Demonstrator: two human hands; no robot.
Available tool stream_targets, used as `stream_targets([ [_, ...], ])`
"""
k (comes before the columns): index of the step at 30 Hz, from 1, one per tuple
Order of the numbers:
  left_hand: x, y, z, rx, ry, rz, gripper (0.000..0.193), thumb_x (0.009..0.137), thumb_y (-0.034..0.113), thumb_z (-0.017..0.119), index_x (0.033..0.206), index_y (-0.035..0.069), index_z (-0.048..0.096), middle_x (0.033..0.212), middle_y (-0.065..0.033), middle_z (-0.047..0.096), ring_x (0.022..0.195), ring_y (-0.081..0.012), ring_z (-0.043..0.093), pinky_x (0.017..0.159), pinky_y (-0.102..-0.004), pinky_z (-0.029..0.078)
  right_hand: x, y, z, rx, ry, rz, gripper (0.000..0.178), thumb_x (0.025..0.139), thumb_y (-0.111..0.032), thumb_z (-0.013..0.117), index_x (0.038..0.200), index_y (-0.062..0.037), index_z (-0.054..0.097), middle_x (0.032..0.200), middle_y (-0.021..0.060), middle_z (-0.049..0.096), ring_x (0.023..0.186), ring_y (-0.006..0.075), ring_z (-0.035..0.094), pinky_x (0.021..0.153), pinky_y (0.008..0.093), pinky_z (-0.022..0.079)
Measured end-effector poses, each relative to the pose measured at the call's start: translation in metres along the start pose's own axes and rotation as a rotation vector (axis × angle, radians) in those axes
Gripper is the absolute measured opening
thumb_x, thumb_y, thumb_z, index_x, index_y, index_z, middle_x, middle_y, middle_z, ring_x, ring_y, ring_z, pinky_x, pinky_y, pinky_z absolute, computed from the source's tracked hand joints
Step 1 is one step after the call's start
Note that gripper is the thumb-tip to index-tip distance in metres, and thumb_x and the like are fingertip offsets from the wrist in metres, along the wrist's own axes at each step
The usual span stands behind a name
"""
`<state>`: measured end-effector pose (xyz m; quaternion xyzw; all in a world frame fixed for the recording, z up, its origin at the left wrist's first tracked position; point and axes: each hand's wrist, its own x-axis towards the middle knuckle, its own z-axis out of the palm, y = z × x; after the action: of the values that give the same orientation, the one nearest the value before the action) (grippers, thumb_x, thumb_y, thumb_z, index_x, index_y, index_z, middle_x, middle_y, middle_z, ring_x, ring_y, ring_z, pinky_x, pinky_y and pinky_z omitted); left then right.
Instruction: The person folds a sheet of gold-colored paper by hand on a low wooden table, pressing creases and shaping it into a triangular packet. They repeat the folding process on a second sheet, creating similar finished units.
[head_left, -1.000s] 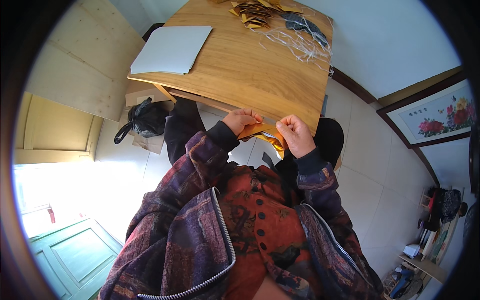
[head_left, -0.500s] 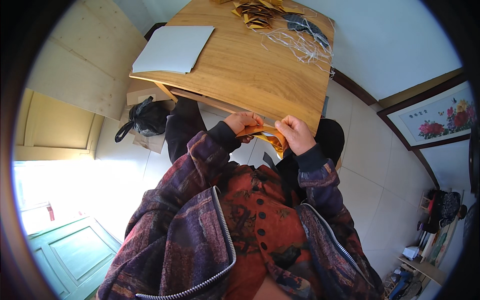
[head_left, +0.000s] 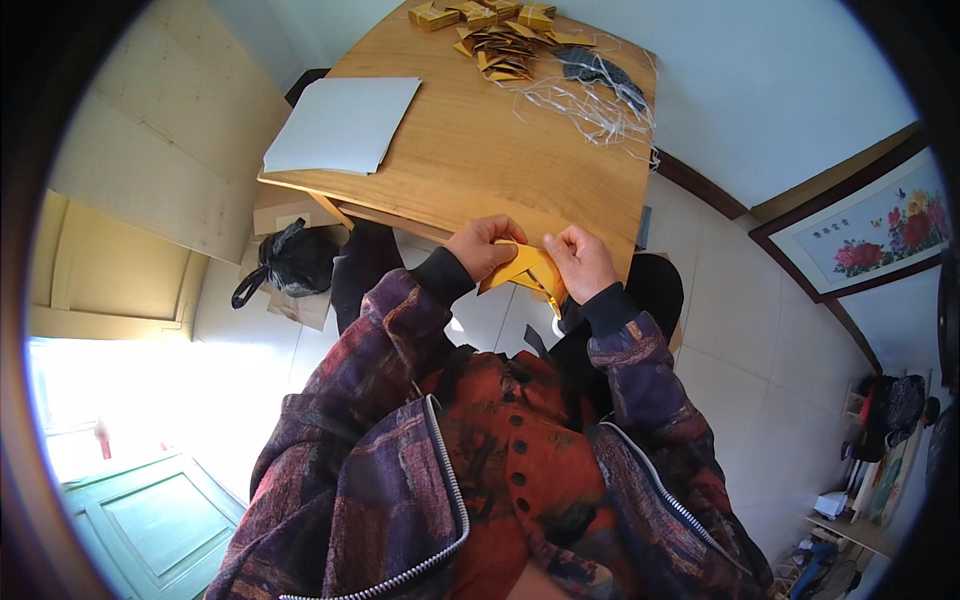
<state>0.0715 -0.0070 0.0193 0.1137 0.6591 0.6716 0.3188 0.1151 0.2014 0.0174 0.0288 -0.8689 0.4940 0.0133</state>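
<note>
Between my two hands, just off the table's near edge, is a piece of folded gold paper [head_left: 527,266] with creased, pointed flaps. My left hand [head_left: 482,245] pinches its left side, thumb on top. At its right side, my right hand [head_left: 583,262] grips the edge with thumb and fingers closed. Part of the paper's underside is hidden by the fingers. Farther off on the table lie a loose heap of folded gold paper pieces [head_left: 497,50] and several bundled gold stacks [head_left: 478,13].
A stack of white sheets [head_left: 343,125] lies on the wooden table [head_left: 470,150] at the left. White strings [head_left: 590,112] tangle beside a dark grey cloth item [head_left: 603,72] at the far right. A black plastic bag [head_left: 295,260] sits on the floor left of my legs.
The gold paper has turned so its bright yellow face shows more. Both hands have shifted slightly, still holding it. My view has tilted, bringing more of the table's far end into sight.
</note>
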Motion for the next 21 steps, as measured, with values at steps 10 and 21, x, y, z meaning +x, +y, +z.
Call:
stream_targets([
  [10, 0.082, 0.006, -0.009, 0.446, 0.298, 0.116, 0.013, 0.088, 0.005, 0.055, 0.097, 0.000, 0.063, 0.084, -0.0110, 0.063, 0.069, -0.0199, 0.062, 0.062, -0.0317, 0.054, 0.055, 0.027, -0.011, 0.265, 0.124, 0.118, 0.009, 0.092, -0.006, 0.059, 0.100, -0.0020, 0.059, 0.079, 0.0033, 0.065, 0.063, 0.0088, 0.061, 0.052, 0.0223, 0.044],
  [21, 0.087, -0.008, 0.001, 0.907, 0.540, 0.527, 0.015, 0.080, 0.010, 0.063, 0.094, 0.008, 0.070, 0.101, -0.0097, 0.060, 0.098, -0.0323, 0.053, 0.088, -0.0399, 0.045, 0.039, 0.022, -0.006, -0.328, 0.285, -0.153, 0.032, 0.081, -0.014, 0.069, 0.110, -0.0053, 0.058, 0.112, 0.0156, 0.062, 0.102, 0.0323, 0.060, 0.083, 0.0416, 0.049],
])
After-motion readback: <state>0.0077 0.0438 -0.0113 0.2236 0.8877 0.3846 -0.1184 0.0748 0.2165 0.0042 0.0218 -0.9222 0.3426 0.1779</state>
